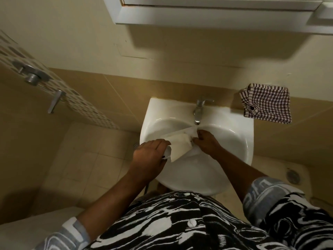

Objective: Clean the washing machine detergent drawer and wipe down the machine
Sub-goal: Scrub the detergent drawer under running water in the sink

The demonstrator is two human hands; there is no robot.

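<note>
A: Where was the detergent drawer (pixel 180 145) at that moment?

B: It was inside the sink (pixel 236 141), lying slanted across the basin. One end was near the left edge. The other end reached toward the back edge, just below the tap (pixel 198 112). The washing machine itself was not in view.

A: And the hands?

B: Both were holding the drawer. The left hand (pixel 149 154) had its fingers curled over the end at the left edge. The right hand (pixel 207 143) had its fingers closed on the end under the tap. I could not tell whether water was running.

A: How would the drawer handle, in your judgement?

B: It looked like thin white plastic, so I judged it to be light and stiff, and it would not bend in the grip. Wet and with detergent remains on it, it would probably be slippery. The basin was hard, so a drop could crack a thin wall. I would take it by the long side walls or by the front panel, with the thumb over the rim. I would not take it by the small inner parts, which may be loose.

A: Was anything else nearby?

B: A checked cloth (pixel 266 105) hung on the wall beyond the right back corner of the sink, well apart from the drawer. I think it could serve for the wiping.
</note>
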